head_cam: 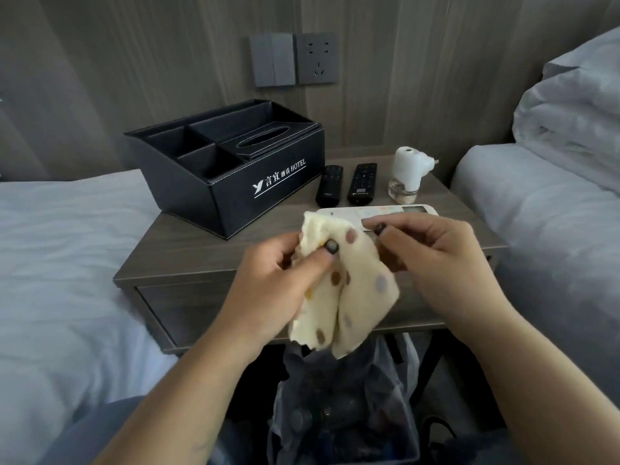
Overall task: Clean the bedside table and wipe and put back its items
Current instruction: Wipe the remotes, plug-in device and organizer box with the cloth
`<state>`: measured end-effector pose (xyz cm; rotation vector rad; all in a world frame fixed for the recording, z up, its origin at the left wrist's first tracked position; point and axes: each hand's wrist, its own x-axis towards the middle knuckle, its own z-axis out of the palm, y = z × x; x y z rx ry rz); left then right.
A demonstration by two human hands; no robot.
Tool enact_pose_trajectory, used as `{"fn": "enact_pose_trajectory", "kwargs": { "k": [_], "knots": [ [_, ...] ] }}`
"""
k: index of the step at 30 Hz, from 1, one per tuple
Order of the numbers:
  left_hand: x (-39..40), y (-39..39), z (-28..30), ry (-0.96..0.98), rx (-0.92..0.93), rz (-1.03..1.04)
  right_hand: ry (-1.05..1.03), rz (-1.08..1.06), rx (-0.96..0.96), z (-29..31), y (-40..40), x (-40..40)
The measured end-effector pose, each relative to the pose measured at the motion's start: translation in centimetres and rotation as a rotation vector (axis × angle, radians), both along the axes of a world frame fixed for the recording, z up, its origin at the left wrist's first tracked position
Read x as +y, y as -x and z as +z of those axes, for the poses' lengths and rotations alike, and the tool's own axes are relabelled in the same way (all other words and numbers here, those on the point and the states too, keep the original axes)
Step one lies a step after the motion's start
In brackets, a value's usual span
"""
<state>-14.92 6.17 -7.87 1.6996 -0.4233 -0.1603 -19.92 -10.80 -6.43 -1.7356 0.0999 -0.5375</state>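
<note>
A cream cloth with coloured dots [349, 290] hangs in front of the grey wooden bedside table [188, 253]. My left hand [278, 283] grips its upper left part, thumb pressed on the fabric. My right hand [432, 263] pinches the cloth's right edge with curled fingers. Just behind my hands a white remote [385, 213] lies flat on the table. Farther back lie two black remotes [329, 185] [362, 183], side by side. A white plug-in vaporiser with a small bottle [407, 172] stands to their right. A black hotel organiser box with a tissue slot [228, 166] sits at the table's left.
White-sheeted beds [67, 263] [543, 229] flank the table on both sides. A folded duvet [570, 105] lies on the right bed. Grey wall switches and a socket [295, 58] are above the table. A bin with a plastic liner [345, 397] stands below my hands.
</note>
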Motion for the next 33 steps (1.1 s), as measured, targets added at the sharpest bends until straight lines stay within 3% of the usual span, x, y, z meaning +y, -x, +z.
{"fn": "enact_pose_trajectory", "kwargs": {
  "k": [2, 5, 10, 13, 16, 19, 21, 23, 27, 30, 33],
  "knots": [
    [0.8, -0.6, 0.5, -0.024, -0.068, 0.042, -0.143, 0.110, 0.066, -0.1, -0.3, 0.2],
    [2.0, -1.2, 1.0, -0.045, -0.160, 0.081, -0.167, 0.377, 0.251, -0.5, -0.2, 1.6],
    [3.8, -2.0, 1.9, -0.025, -0.010, 0.033, -0.446, 0.336, 0.297, -0.9, -0.8, 2.2],
    [4.2, -2.1, 2.0, 0.010, -0.030, 0.003, -0.659, 0.431, 0.292, -1.5, -1.0, 3.6],
    [4.3, -2.4, 2.0, -0.050, -0.175, 0.094, -0.593, 0.475, 0.322, -2.2, -0.8, 5.2],
    [5.5, -4.1, 2.1, -0.072, -0.412, 0.323, -0.545, 0.362, 0.271, -1.3, -0.8, 5.4],
    [6.7, -6.3, 2.8, -0.194, -0.652, 0.450, -0.553, 0.273, 0.210, -0.8, -1.2, 5.1],
    [7.8, -9.2, 3.6, -0.456, -0.853, 0.421, -0.587, 0.190, 0.179, -0.7, -1.8, 5.0],
    [8.7, -13.7, 5.2, -1.162, -0.862, 0.198, -0.654, 0.140, 0.176, -0.8, -3.1, 5.5],
    [8.8, -14.6, 6.2, -1.280, -0.854, 0.061, -0.698, 0.121, 0.210, -0.9, -3.5, 5.6],
    [9.0, -13.5, 6.2, -1.176, -0.851, 0.056, -0.712, 0.140, 0.204, -0.7, -3.5, 5.6]
  ]
}}
